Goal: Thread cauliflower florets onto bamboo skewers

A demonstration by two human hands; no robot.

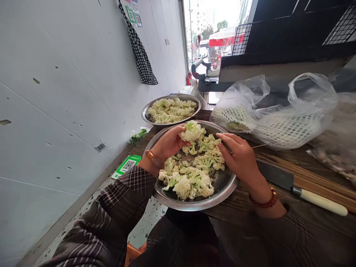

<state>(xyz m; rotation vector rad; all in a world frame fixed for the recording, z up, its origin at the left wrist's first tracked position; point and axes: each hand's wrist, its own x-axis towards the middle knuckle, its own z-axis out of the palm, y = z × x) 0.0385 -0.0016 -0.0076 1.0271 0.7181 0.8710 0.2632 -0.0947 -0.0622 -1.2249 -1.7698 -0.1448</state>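
Over the near metal bowl (194,206), my left hand (169,144) holds a cauliflower piece (193,131) between its fingers. My right hand (239,155) is closed in a pinch on a thin skewer (260,146), whose end sticks out to the right behind the hand. Between the two hands there is a small gap. Cut cauliflower florets (191,181) lie in the near bowl below them. Behind it, a second metal bowl (144,115) holds more florets, with thin skewers lying on them.
A cleaver (275,173) and a bundle of skewers (319,180) lie right of the bowl on the wooden table (233,211). Plastic bags (292,111) stand behind them. A green QR card (127,165) is at the left edge, near the wall (69,111).
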